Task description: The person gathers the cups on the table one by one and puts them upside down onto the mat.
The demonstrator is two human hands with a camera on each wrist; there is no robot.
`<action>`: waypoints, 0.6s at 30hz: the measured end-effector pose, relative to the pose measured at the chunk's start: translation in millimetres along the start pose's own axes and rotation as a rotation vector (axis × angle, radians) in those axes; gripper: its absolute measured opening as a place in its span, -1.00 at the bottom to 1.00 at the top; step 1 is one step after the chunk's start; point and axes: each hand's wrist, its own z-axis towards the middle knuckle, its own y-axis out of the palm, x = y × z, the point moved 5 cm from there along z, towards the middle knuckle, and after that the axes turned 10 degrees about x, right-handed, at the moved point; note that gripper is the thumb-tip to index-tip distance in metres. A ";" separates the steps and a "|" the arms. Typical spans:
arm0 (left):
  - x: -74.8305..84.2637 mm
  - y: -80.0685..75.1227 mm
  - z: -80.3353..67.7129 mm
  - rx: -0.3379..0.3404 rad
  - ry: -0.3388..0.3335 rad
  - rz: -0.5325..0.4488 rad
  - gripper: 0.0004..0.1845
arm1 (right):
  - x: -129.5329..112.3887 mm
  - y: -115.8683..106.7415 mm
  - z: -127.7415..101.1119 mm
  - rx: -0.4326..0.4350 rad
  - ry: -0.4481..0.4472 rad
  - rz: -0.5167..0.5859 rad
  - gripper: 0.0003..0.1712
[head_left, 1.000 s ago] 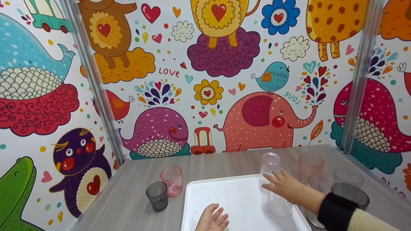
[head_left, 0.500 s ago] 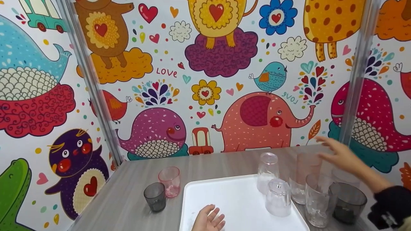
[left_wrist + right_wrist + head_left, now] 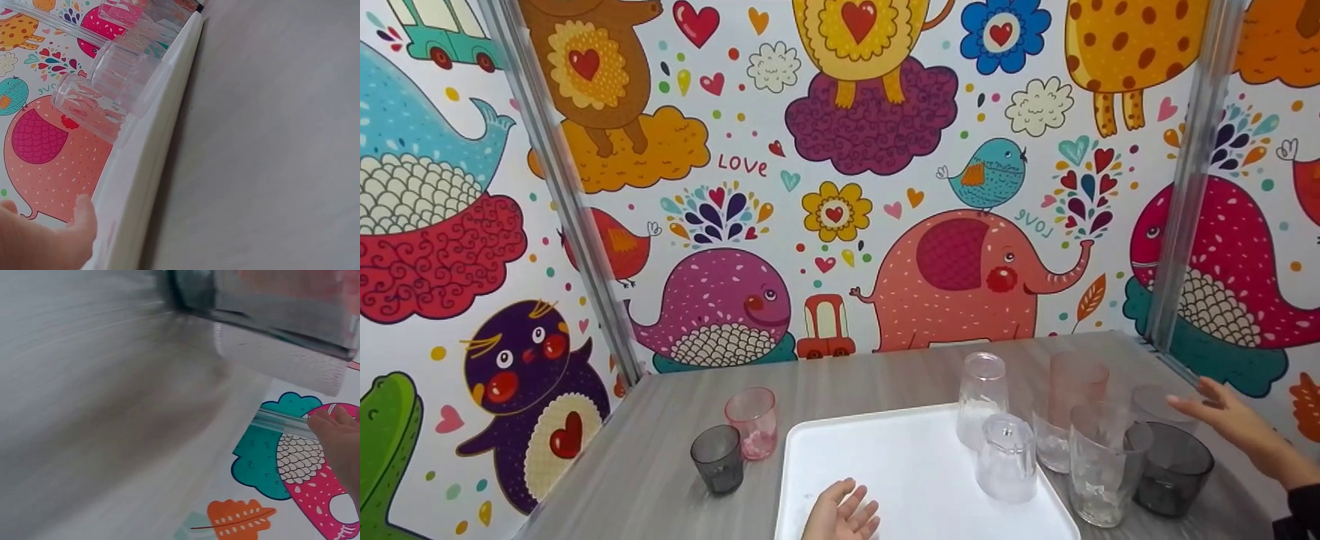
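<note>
Right hand, fingers spread, hovers lower right by frosted clear cup; left hand rests relaxed on white plastic tray, bottom centre.

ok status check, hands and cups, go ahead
Left hand open, resting on white tray. Right hand open, holding nothing, beside frosted cup. Two clear cups upside down on tray. Dark cup stands close under right hand.

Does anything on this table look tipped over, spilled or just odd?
Nothing is tipped or spilled. One oddity: the two clear plastic cups on the white tray stand upside down, while the small pink cup and small grey cup beside the tray stand upright.
</note>
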 end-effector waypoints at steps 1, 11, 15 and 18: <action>-0.5 -0.9 0.6 0.004 -0.006 0.009 -0.23 | 2.2 1.9 -0.6 -0.026 0.016 -0.004 0.18; -3.1 -7.9 6.6 0.015 -0.015 0.057 -0.34 | -4.3 18.6 -11.0 -0.102 0.058 -0.045 0.21; -3.2 -9.9 8.5 0.014 -0.011 0.048 -0.38 | -5.1 21.4 -9.2 -0.081 0.050 -0.052 0.24; -3.5 -11.7 10.3 0.022 -0.005 0.029 -0.40 | -3.9 22.1 -7.0 -0.052 0.049 -0.068 0.27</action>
